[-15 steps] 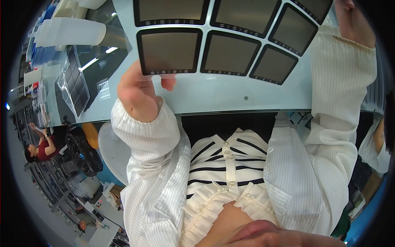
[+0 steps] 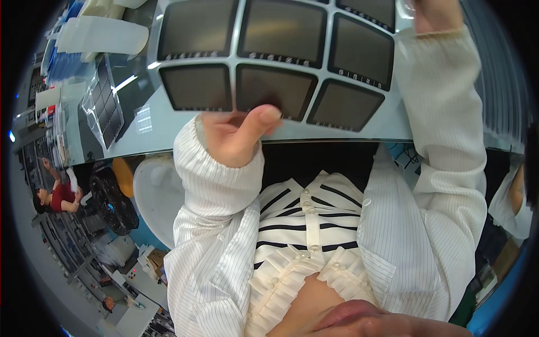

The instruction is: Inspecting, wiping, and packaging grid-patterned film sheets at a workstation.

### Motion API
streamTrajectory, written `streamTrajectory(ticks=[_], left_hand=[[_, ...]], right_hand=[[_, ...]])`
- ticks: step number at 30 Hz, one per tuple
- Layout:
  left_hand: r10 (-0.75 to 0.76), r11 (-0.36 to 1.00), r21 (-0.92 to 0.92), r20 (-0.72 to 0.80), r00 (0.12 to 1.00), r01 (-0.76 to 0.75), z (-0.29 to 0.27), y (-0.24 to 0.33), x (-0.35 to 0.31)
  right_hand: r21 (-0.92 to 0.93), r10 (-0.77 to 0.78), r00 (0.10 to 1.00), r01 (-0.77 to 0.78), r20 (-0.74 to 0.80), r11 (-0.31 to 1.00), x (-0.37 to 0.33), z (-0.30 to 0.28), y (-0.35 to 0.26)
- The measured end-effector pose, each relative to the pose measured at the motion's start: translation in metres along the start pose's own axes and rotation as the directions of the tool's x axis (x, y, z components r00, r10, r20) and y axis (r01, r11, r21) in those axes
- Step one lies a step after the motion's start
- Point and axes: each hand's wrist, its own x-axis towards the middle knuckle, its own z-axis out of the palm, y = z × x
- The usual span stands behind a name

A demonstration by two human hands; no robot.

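Sheet of dark panels (image 2: 281,36), near edge pinched by the left hand (image 2: 238,135): looks light, bendy, scratchable; rims beside that grip seem safest! Right hand's grip (image 2: 439,14)? Can't tell.

Panel sheet (image 2: 281,48): grey-brown rectangles gridded, black borders, small pale marks along lower borders; yellowish sheen on an upper panel. Bench (image 2: 154,126): pale blue-green. Second sheet (image 2: 104,104), toward bench's left edge: dark grey panels, pale lines between. Left sleeve (image 2: 216,174), right sleeve (image 2: 449,101): white, thin dark pinstripes. Shirt (image 2: 281,227), below bench's front edge: cream, bold black stripes.
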Motion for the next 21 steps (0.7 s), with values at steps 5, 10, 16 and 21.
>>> streamTrajectory(ticks=[5,10,16,21], left_hand=[[-0.036,0.956,-0.290,0.031,0.999,0.044,0.015,0.011,-0.018],[0.116,0.943,-0.333,0.370,0.922,0.015,0.017,0.013,-0.013],[0.205,0.971,0.041,0.374,0.905,-0.236,0.020,0.024,-0.012],[-0.017,0.985,0.167,-0.094,0.995,0.032,0.033,0.022,-0.026]], right_hand=[[-0.552,-0.062,0.971,-0.078,-0.230,0.830,-0.005,0.008,0.037],[-0.546,-0.079,0.984,-0.022,-0.161,0.837,0.013,-0.015,0.044],[-0.623,-0.096,0.970,-0.066,-0.223,0.779,0.017,-0.016,0.041],[-0.666,-0.266,0.939,0.058,-0.216,0.744,0.024,-0.029,0.035]])
